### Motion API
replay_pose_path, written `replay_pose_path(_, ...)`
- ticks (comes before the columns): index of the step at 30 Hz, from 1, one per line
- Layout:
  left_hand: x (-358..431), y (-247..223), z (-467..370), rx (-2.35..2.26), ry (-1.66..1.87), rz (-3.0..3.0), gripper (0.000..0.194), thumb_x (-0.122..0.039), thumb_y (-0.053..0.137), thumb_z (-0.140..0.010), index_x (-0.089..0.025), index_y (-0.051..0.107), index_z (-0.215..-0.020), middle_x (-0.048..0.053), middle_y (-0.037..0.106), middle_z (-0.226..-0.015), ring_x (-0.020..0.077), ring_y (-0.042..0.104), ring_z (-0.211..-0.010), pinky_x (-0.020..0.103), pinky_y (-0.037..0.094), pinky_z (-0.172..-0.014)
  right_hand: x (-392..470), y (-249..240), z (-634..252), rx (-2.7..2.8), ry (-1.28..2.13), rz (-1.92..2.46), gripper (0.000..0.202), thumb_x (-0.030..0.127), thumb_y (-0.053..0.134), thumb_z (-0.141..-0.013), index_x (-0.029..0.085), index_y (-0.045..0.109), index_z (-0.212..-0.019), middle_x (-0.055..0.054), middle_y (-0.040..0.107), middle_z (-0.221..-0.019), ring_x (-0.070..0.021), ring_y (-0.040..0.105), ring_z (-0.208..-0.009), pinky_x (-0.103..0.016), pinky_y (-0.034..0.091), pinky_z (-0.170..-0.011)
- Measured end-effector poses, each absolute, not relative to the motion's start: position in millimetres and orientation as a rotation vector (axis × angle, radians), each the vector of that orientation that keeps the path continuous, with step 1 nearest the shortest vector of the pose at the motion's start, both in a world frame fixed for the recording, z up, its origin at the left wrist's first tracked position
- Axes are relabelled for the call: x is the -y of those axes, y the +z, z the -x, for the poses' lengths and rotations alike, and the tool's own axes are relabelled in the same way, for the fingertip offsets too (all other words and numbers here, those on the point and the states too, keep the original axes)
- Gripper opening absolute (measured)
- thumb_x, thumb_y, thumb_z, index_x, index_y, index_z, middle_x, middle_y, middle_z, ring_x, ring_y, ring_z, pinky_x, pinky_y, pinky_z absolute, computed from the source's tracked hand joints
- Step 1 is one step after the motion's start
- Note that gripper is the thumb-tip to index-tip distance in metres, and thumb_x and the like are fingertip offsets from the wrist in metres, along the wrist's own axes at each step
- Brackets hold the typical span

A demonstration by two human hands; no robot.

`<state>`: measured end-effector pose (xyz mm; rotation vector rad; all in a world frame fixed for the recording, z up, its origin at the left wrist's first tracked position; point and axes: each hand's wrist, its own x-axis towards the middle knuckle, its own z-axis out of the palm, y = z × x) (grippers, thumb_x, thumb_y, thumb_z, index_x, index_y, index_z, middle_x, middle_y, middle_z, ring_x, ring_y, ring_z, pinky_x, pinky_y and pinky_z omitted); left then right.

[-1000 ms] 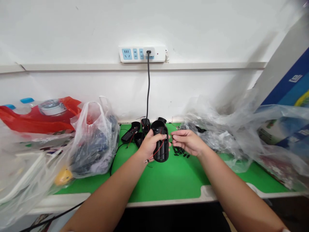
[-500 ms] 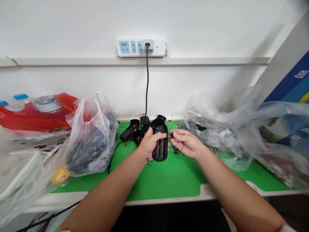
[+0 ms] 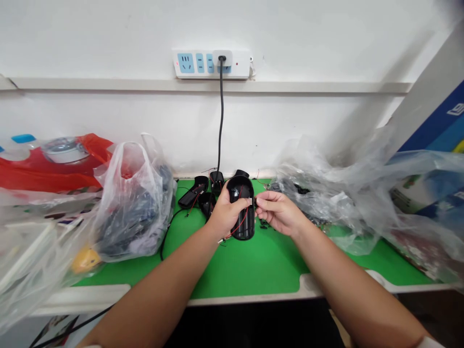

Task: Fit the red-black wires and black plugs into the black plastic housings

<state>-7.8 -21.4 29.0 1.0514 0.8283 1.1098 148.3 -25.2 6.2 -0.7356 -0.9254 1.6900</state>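
My left hand (image 3: 225,213) is wrapped round a black plastic housing (image 3: 243,228), its thumb lying over the open hollow side. Thin red wires (image 3: 239,224) run inside the housing and trail out past the fingers at lower left. Close against the right edge of the housing, my right hand (image 3: 278,212) pinches a small black part (image 3: 256,203), mostly covered by the fingertips. Behind my left hand lie more black housings (image 3: 194,191) with red wires. Small black pieces (image 3: 264,224) rest on the green mat (image 3: 250,275) below my right fingers.
A clear plastic bag (image 3: 134,217) with dark contents and a red bag (image 3: 47,169) stand left. Crumpled clear plastic (image 3: 333,183) covers the right side, beside a blue and white box (image 3: 435,116). A black cable (image 3: 220,121) hangs from the power strip (image 3: 213,64).
My right hand has come slightly left, bringing the small black part against the housing's edge. My left hand keeps its hold on the housing. The view has tilted a little.
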Motion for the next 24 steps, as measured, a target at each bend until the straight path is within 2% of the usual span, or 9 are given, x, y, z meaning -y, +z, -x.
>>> replay_pose_path(9, 18.9, 23.0, 8.6, -0.838, 1.115, -1.104, 0.063, -0.021, 0.068, -0.065, -0.029, 0.041, -0.121, -0.003, 0.058, -0.079, 0.01, 0.057, -0.056, 0.026, 0.052, -0.055, 26.3, 7.1, -146.4, 0.927, 1.641, 0.757, 0.019, 0.022, 0.078, -0.062, 0.013, 0.065, -0.073, -0.001, 0.063, -0.057, -0.0073, 0.059, -0.049, -0.015, 0.052, -0.05)
replay_pose_path(24, 21.0, 23.9, 8.8, -0.813, 1.109, -1.138, 0.061, -0.023, 0.067, -0.068, -0.031, 0.04, -0.122, -0.002, 0.057, -0.081, 0.0109, 0.057, -0.055, 0.028, 0.052, -0.054, 26.8, 6.6, -145.4, 0.963, 1.604, 0.763, 0.019, 0.024, 0.078, -0.063, 0.013, 0.065, -0.072, 0.0, 0.062, -0.055, -0.0067, 0.056, -0.047, -0.016, 0.049, -0.048)
